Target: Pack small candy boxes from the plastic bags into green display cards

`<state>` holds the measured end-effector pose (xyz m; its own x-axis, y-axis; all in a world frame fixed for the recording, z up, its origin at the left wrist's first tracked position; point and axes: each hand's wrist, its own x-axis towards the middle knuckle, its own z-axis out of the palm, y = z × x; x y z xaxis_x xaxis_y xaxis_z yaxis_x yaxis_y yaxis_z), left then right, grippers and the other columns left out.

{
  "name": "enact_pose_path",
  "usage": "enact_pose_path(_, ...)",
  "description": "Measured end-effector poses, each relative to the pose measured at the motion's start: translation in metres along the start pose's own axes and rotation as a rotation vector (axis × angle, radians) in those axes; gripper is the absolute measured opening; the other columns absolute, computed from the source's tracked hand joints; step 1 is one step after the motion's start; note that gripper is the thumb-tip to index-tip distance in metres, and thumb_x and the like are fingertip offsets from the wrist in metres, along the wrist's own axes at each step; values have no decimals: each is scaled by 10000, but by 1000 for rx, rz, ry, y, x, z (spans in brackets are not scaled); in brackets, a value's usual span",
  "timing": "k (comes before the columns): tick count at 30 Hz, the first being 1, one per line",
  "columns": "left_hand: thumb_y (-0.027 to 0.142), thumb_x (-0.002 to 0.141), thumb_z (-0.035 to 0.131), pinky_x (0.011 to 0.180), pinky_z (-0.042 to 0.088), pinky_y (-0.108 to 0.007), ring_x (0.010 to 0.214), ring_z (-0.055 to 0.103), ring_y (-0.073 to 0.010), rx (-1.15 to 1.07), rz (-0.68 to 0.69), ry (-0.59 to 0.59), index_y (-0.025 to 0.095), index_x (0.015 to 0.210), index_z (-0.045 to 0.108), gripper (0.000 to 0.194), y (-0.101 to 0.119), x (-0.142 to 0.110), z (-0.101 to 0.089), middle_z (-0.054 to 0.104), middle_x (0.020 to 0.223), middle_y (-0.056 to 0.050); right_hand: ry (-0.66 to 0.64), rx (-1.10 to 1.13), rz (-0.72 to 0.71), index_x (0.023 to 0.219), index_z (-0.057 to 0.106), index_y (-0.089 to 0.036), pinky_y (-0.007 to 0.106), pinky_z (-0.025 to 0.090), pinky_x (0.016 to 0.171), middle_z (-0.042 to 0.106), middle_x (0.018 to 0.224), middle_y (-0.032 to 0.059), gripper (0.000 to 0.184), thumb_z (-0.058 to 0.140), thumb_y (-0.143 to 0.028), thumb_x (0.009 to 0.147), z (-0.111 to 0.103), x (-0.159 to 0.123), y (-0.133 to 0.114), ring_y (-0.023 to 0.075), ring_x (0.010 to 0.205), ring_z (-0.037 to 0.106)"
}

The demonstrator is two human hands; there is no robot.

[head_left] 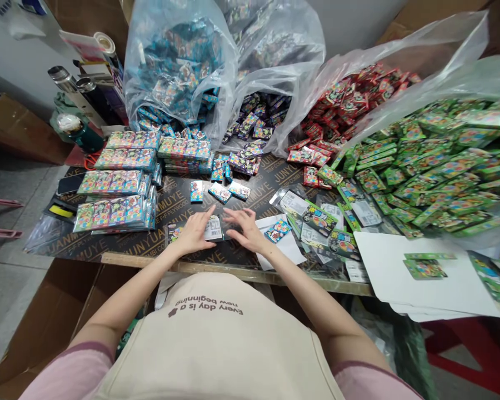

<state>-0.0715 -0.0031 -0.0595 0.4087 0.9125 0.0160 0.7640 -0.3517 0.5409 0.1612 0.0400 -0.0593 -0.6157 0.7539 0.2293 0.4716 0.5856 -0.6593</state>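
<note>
My left hand (194, 233) lies flat over a clear packet with a printed dark header and a white barcode label (213, 228), fingers spread and nothing gripped. My right hand (246, 229) is just right of the packet, its fingers apart and holding nothing; whether its fingertips touch the packet I cannot tell. Beyond the hands lie a few small blue-and-white boxes (219, 193). More blue boxes and several purple boxes (245, 163) are heaped behind them. Under my right forearm is a white sheet (291, 253) with a blue box (278, 230) on it.
Stacks of filled packets (112, 214) stand at the left. Plastic bags hold blue (170, 83), purple (250, 122), red (354, 100) and green boxes (433, 161). Flat printed packets (319, 219) and white card (383, 272) lie at the right. A flask (62, 78) stands back left.
</note>
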Motion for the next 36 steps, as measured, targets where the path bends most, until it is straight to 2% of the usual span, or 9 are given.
enact_pose_path(4, 380, 632, 790, 973, 374, -446, 1134, 466, -305, 84, 4, -92, 258, 1506, 115, 1112, -2, 2, 6, 483, 1261, -117, 284, -278, 291, 1380, 420, -191, 460, 304, 994, 517, 1349, 149, 571, 509, -454, 881, -23, 52, 55, 311, 1221, 433)
enact_pose_path(7, 389, 643, 788, 1006, 349, -449, 1168, 440, -306, 138, -5, -133, 247, 1495, 169, 1063, -2, 3, 10, 467, 1282, -124, 308, -418, 463, 1397, 401, -161, 469, 332, 948, 453, 1368, 189, 748, 650, -472, 764, -39, 95, 96, 361, 1231, 380)
enact_pose_path(14, 396, 649, 787, 1040, 321, -477, 1193, 435, -303, 125, -55, -121, 268, 1481, 217, 1016, 0, 1, 15, 465, 1311, -119, 117, -479, 234, 1378, 440, -157, 455, 316, 953, 551, 1246, 163, 620, 600, -262, 789, -46, 144, 112, 318, 1156, 453)
enact_pose_path(18, 476, 561, 829, 1069, 277, -526, 1226, 425, -328, -41, -83, -53, 254, 1443, 340, 1033, 0, 4, 11, 480, 1310, -136, 119, -408, 168, 1311, 517, -164, 484, 285, 989, 616, 1175, 136, 578, 546, -99, 737, -52, 125, 100, 305, 1134, 494)
enact_pose_path(22, 532, 691, 706, 991, 386, -439, 1141, 524, -279, -654, -304, 155, 204, 1323, 524, 735, 6, 23, -4, 568, 1249, -127, -26, -121, -106, 1366, 456, -227, 462, 329, 1003, 585, 1295, 83, 671, 503, -48, 720, -51, 82, 57, 262, 1190, 501)
enact_pose_path(26, 362, 655, 741, 718, 458, -273, 761, 621, -163, -1170, -495, -35, 113, 995, 706, 423, 18, 47, -15, 700, 917, -80, -199, 66, -274, 1424, 374, -281, 455, 344, 1038, 535, 1363, 55, 686, 457, -55, 781, -46, 45, 8, 231, 1282, 447)
enact_pose_path(28, 273, 559, 790, 610, 420, -225, 601, 571, -106, -1218, -572, -10, 95, 846, 712, 347, 25, 52, -14, 691, 755, -42, -148, 68, -241, 1452, 319, -271, 484, 313, 1068, 444, 1439, 83, 687, 510, -138, 805, -43, 33, -3, 255, 1351, 368)
enact_pose_path(31, 289, 505, 818, 527, 381, -206, 514, 527, -82, -1234, -681, 156, 106, 843, 682, 407, 33, 52, -7, 671, 675, -10, -19, -3, -132, 1469, 270, -239, 525, 292, 1066, 327, 1495, 141, 825, 657, -365, 751, -35, 22, -7, 328, 1378, 303)
enact_pose_path(36, 437, 636, 748, 664, 483, -286, 692, 634, -164, -1082, -552, 102, 104, 1062, 633, 553, 27, 40, -5, 700, 823, -77, 132, -100, -44, 1360, 415, -241, 470, 320, 1007, 544, 1245, 104, 753, 687, -376, 670, -17, 14, -6, 311, 1187, 480)
